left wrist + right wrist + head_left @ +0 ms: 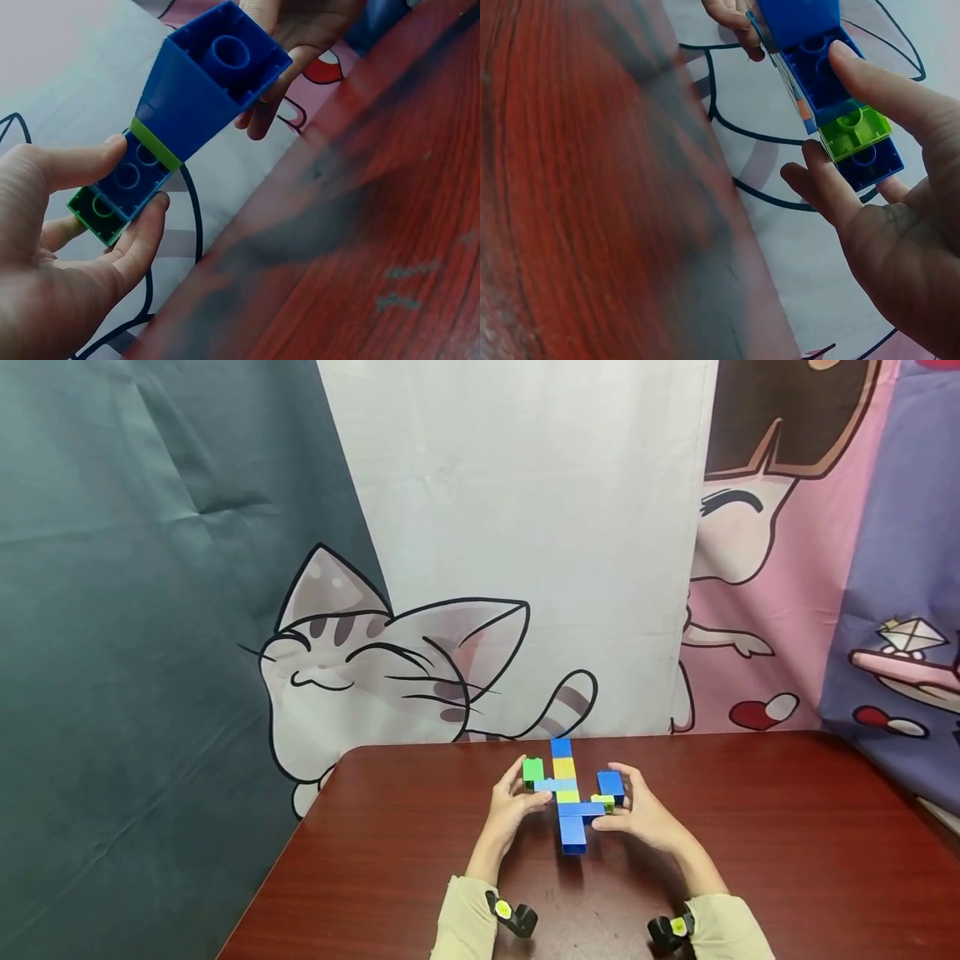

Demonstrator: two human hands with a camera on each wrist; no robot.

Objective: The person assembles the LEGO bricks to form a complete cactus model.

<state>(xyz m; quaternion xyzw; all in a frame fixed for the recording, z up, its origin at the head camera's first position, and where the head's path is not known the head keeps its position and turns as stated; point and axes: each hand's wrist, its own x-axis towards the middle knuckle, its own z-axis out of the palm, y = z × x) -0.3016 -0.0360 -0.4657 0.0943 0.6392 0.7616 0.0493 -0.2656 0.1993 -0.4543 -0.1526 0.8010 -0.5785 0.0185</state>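
Both hands hold up one toy-brick model [567,789] above the table. Its long middle column runs blue, yellow, lime and blue, with an arm of bricks on each side. My left hand [508,806] pinches the left arm, a light blue brick [553,785] with a green brick [533,769] at its end. On the other side my right hand [648,814] grips the right arm, where a lime brick [603,802] and a blue brick [611,784] step outward. Hollow undersides of the blue column [229,56] and of the right arm's lime brick [855,133] show in the wrist views.
The dark red wooden table [360,877] spreads under the hands. Behind its far edge hangs a cloth backdrop [525,510] printed with a cartoon cat and a figure. A black wrist camera [517,917] sits on the left wrist, another camera [667,932] on the right.
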